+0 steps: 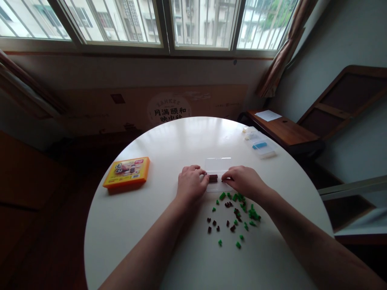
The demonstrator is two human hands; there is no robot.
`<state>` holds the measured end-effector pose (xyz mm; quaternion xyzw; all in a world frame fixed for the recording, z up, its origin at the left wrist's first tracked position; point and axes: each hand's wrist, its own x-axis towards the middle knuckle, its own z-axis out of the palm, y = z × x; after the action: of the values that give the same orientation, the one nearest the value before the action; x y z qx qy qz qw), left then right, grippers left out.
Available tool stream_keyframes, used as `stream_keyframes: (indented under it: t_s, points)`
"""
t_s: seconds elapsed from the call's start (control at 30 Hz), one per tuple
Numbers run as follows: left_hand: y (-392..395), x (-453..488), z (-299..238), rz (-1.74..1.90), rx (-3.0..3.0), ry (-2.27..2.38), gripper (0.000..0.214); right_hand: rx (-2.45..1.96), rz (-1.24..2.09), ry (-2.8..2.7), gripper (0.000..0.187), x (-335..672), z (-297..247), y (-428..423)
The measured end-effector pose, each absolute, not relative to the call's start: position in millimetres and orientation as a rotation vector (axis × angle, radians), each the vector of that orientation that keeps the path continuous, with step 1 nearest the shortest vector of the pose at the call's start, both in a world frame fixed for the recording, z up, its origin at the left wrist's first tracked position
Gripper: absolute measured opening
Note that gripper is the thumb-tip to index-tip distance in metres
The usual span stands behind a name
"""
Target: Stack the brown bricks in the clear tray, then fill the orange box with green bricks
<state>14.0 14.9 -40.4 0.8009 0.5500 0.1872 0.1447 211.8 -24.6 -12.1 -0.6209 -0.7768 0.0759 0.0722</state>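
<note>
An open clear plastic box (218, 164) lies in front of me on the white table, its see-through lid folded back. Inside it, a row of dark brown building-block pieces (213, 178) sits side by side. My left hand (192, 183) is curled round the left edge of the box, thumb and fingertips close to the brown row. Over the right part of the box, my right hand (244, 181) pinches a small dark brown piece (223, 180), mostly covered by the fingers. Loose green pieces (253, 213) and brown pieces (232, 228) lie scattered just below the box.
An orange-and-yellow box (127, 173) rests on the left of the round white table (136, 241). Clear plastic cases (263, 148), one with something blue inside, stand at the back right. Beyond the table's edge is a wooden chair (287, 131) with a paper on it.
</note>
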Motion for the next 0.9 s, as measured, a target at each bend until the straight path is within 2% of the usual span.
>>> stream_keyframes:
  t_s: [0.9]
  points:
    - [14.4,13.8,-39.8,0.546,2.304,1.593,0.026,-2.047,0.119,-2.164,0.025,204.3,-14.4,-27.3]
